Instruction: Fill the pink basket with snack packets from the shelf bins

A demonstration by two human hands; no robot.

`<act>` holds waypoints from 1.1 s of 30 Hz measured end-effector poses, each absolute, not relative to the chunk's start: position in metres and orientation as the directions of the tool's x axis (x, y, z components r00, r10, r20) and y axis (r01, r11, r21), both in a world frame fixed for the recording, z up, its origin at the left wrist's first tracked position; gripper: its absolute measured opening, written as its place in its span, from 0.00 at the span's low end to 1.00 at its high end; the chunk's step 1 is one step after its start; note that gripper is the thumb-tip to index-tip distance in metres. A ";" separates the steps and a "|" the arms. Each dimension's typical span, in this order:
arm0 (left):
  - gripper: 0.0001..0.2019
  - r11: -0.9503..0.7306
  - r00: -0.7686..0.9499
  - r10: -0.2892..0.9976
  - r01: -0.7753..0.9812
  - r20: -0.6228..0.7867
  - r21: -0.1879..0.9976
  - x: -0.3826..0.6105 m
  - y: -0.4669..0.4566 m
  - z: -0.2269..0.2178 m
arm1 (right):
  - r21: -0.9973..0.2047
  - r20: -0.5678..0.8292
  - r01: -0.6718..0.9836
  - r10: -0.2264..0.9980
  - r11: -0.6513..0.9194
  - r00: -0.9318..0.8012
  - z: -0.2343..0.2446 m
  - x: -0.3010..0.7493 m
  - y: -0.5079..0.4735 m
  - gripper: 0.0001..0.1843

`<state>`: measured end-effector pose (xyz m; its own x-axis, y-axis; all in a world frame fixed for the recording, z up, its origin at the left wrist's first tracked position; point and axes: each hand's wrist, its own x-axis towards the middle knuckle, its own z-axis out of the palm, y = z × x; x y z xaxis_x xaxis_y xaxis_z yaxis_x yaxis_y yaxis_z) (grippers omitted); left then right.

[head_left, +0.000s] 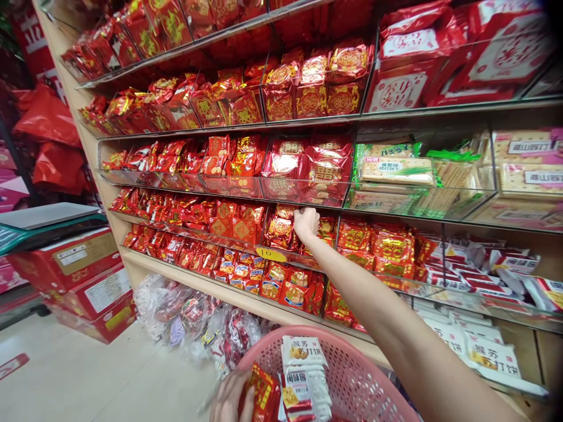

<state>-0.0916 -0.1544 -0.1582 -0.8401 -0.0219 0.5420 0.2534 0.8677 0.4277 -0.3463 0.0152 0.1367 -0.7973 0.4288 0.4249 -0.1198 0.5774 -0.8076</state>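
Observation:
My right hand [306,223] reaches up into a shelf bin of red and gold snack packets [281,227], its fingers curled over packets I cannot single out. My left hand [231,398] is at the bottom edge, holding a red packet [264,394] at the rim of a pink plastic basket [352,369]. Inside the basket lie white biscuit packs [303,351] with red and yellow print.
Tiered shelves with clear dividers [308,202] hold red packets on the left and green and beige cracker packs [398,170] on the right. A yellow price tag [270,254] hangs on one bin. Bagged sweets [193,316] lie on the floor. Red cartons [83,275] stack at left.

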 end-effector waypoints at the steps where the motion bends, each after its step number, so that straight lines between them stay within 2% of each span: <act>1: 0.15 0.857 -0.843 -0.041 0.246 0.536 0.453 -0.093 -0.153 -0.146 | -0.810 0.424 -0.125 0.426 0.573 -0.799 0.137 -0.347 0.015 0.10; 3: 0.15 0.849 -0.834 -0.073 0.236 0.547 0.473 -0.101 -0.150 -0.110 | -0.815 0.424 -0.135 0.421 0.564 -0.802 0.138 -0.348 0.016 0.09; 6: 0.15 0.838 -0.744 0.004 0.368 0.669 0.403 -0.132 -0.141 -0.034 | -0.829 0.417 -0.141 0.431 0.541 -0.800 0.138 -0.349 0.016 0.08; 9: 0.15 0.836 -0.591 0.106 0.489 0.800 0.250 -0.180 -0.126 0.039 | -0.845 0.409 -0.147 0.443 0.515 -0.798 0.138 -0.349 0.015 0.08; 12: 0.20 0.900 -0.574 0.199 0.428 0.794 0.084 -0.230 -0.105 0.083 | -0.851 0.416 -0.167 0.446 0.497 -0.793 0.137 -0.348 0.016 0.08; 14: 0.25 0.935 -0.631 0.231 0.354 0.741 0.010 -0.255 -0.092 0.093 | -0.854 0.422 -0.181 0.447 0.488 -0.789 0.137 -0.349 0.017 0.09; 18: 0.28 0.969 -0.737 0.199 0.248 0.646 -0.015 -0.277 -0.078 0.088 | -0.863 0.424 -0.200 0.450 0.464 -0.786 0.136 -0.354 0.019 0.10; 33: 0.26 0.981 -0.747 0.159 0.190 0.646 -0.021 -0.282 -0.074 0.089 | -0.899 0.403 -0.248 0.461 0.361 -0.790 0.136 -0.346 0.022 0.11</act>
